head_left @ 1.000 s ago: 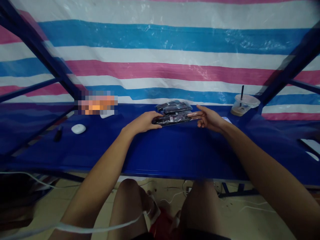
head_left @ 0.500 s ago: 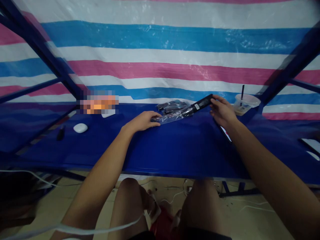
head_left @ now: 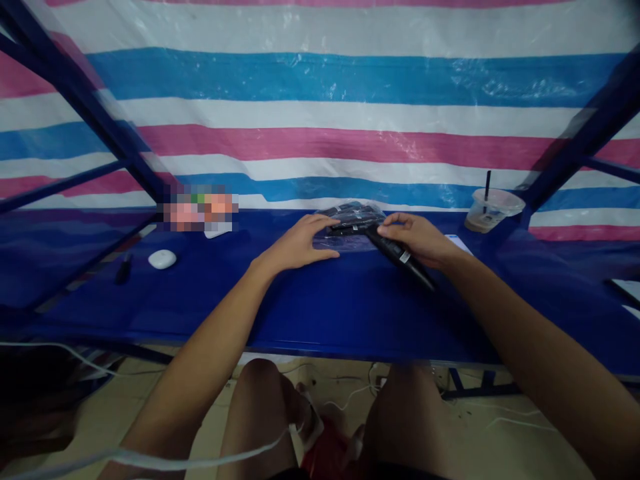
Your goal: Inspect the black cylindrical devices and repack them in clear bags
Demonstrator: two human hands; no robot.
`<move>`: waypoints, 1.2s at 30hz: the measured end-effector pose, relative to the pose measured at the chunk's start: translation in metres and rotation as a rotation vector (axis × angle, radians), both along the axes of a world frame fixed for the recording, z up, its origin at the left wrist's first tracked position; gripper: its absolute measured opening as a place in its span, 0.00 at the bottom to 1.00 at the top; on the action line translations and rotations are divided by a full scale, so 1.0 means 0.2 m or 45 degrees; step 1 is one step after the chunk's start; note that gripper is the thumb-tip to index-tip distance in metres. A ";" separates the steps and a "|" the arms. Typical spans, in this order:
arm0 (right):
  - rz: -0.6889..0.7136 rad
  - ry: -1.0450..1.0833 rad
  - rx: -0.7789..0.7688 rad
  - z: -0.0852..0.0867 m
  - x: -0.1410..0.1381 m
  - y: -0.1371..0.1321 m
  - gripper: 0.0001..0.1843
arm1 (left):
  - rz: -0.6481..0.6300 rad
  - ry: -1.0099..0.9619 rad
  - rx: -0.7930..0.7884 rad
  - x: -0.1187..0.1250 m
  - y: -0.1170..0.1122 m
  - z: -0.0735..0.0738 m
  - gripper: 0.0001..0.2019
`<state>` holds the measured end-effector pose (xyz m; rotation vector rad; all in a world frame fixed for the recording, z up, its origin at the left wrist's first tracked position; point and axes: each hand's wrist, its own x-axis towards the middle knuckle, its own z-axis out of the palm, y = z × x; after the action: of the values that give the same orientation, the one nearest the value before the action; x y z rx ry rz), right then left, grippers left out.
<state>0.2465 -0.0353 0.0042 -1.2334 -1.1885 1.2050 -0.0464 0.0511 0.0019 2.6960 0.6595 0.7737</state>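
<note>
My right hand [head_left: 410, 237] pinches the upper end of a long black item [head_left: 403, 257] with a small white label. Its exact kind I cannot make out. The item slants down toward me and to the right, out of its wrapping. Thumb and fingers apart, my left hand [head_left: 305, 243] rests at the left side of a clear plastic sleeve [head_left: 350, 243] lying flat on the blue table [head_left: 325, 307]. Just behind the sleeve, several similar black items in clear plastic [head_left: 353, 217] lie in a heap, partly covered by my left fingers.
To the right stand a clear plastic cup with a black straw [head_left: 487, 210] and, partly behind my right wrist, a phone [head_left: 459, 244]. On the left are a white mouse-shaped object [head_left: 163, 259], a small dark object [head_left: 123, 269] and a blurred-out patch. A striped sheet [head_left: 350, 143] hangs behind.
The black item has come out of the clear sleeve and swung from pointing up-right to pointing down-right. My right hand moved left and down; my left hand loosened from the sleeve.
</note>
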 end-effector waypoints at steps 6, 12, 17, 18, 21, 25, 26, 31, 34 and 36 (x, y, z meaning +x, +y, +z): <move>0.251 -0.209 -0.011 -0.04 -0.10 -0.05 0.23 | -0.315 -0.125 -0.070 0.16 -0.14 -0.01 0.26; 0.320 -0.282 -0.036 -0.01 -0.05 -0.05 0.27 | -0.251 -0.130 0.029 0.13 -0.08 -0.02 0.22; 0.284 -0.251 -0.070 0.03 0.03 -0.05 0.28 | -0.053 -0.167 0.117 0.01 0.01 0.01 0.23; 0.246 -0.235 -0.068 0.03 0.04 -0.05 0.28 | -0.013 -0.166 0.118 -0.01 0.01 0.02 0.24; 0.149 -0.188 -0.057 0.01 0.05 -0.03 0.26 | 0.057 -0.137 0.117 -0.03 0.02 0.02 0.23; 0.024 -0.163 -0.037 -0.03 0.05 0.00 0.21 | 0.101 -0.056 0.090 -0.02 0.01 0.01 0.22; -0.015 -0.154 -0.031 -0.04 0.04 0.01 0.21 | 0.111 -0.042 0.086 -0.02 0.01 0.01 0.23; -0.089 -0.083 -0.004 -0.04 0.04 0.01 0.19 | 0.126 -0.022 0.089 -0.03 0.02 0.00 0.24; -0.098 -0.077 -0.015 -0.03 0.03 0.01 0.19 | 0.128 -0.015 0.076 -0.03 0.03 0.00 0.23; -0.084 -0.089 -0.001 -0.03 0.03 0.00 0.20 | 0.122 -0.010 0.068 -0.03 0.03 0.00 0.23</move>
<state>0.2530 -0.0345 -0.0011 -1.3149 -1.1892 1.1217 -0.0520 0.0564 0.0028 2.7251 0.7820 0.8360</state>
